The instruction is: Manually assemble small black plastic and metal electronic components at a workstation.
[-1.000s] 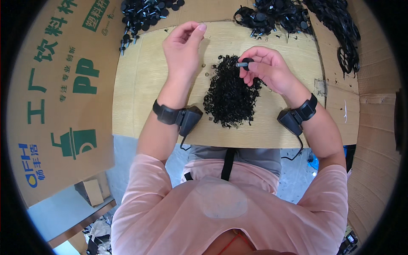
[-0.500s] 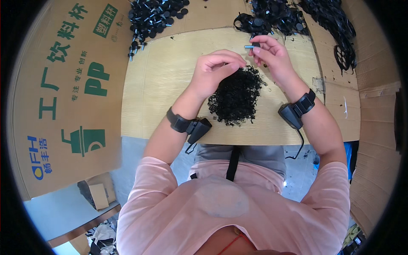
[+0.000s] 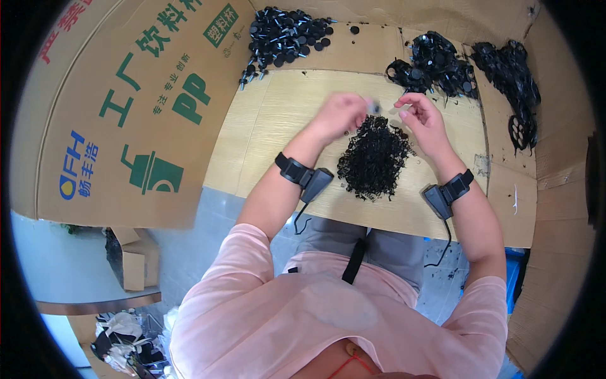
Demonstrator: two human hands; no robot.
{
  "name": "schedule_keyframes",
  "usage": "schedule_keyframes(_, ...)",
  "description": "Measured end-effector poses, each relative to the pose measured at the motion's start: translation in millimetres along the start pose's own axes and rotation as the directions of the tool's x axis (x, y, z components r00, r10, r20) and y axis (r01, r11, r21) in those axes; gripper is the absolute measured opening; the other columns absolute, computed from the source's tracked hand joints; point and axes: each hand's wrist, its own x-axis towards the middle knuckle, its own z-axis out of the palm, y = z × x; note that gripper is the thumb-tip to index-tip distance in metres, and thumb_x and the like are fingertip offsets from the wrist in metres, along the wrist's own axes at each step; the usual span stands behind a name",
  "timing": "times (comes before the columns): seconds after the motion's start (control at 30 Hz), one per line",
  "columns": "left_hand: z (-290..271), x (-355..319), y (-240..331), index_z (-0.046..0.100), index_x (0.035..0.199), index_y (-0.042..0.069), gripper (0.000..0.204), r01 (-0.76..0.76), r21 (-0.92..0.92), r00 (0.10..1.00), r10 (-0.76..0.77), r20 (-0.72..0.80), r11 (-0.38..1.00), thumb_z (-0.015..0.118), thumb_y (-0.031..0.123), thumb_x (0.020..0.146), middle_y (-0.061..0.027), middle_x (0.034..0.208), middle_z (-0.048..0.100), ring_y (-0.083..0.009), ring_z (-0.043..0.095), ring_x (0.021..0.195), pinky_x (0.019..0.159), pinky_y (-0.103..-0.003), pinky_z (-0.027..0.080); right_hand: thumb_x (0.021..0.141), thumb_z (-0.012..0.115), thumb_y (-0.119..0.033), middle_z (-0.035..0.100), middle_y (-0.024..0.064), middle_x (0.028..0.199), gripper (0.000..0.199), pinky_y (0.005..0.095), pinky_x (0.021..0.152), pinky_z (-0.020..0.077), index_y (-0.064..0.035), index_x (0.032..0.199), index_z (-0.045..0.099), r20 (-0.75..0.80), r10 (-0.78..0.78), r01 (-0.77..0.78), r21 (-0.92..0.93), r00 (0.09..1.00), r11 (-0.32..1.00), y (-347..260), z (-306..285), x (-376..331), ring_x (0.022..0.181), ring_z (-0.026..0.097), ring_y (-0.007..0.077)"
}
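In the middle of the yellowish board [image 3: 265, 139] lies a heap of small curly black pieces [image 3: 374, 161]. At the heap's far left edge, my left hand [image 3: 344, 115] is closed, with a small black-headed bolt [image 3: 374, 107] at its fingertips; motion blurs both. My right hand [image 3: 424, 119] hovers beyond the heap's far right side, thumb and fingers apart, with nothing visible between them. Each wrist wears a black strapped device with a cable.
Far left is a pile of black-headed bolts [image 3: 287, 35]. Black parts in a tangle [image 3: 435, 63] lie far right, beside stringy black strips with holes [image 3: 511, 82]. A printed cardboard panel [image 3: 120, 126] stands left; another cardboard wall [image 3: 562, 208] rises right.
The bolt has passed from my right hand to my left. My right hand's fingers have come apart. The view has shifted, so the whole scene sits lower and further right.
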Motion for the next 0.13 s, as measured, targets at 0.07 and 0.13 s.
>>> schedule_keyframes(0.07,-17.9,8.2,1.8,0.05,0.115,0.003,0.034,-0.268,-0.274,0.901,0.139,-0.411,0.923,0.063,0.021,0.089,-0.0067,0.092,0.062,-0.0096,0.055,0.063,0.047,-0.021,0.038,0.086,0.065,-0.011,0.059,-0.0041,0.09,0.019,0.0158,0.06,0.0347,-0.0051,0.103,0.058,-0.015,0.005,-0.005,-0.032,1.0,0.999,2.8,-1.9,2.5,0.065,0.04,0.0001)
schedule_keyframes(0.13,-28.9,9.4,8.1,0.038,0.134,0.005,0.055,-0.466,-0.329,0.78,0.206,-0.591,0.821,0.064,0.021,0.088,-0.01,0.108,0.061,-0.0106,0.058,0.07,0.047,-0.022,0.04,0.087,0.064,-0.012,0.055,-0.0061,0.083,0.017,0.0171,0.06,0.0355,-0.005,0.102,0.06,-0.047,0.013,-0.017,-0.088,0.999,0.996,0.8,-2.5,4.5,0.065,0.04,0.0005)
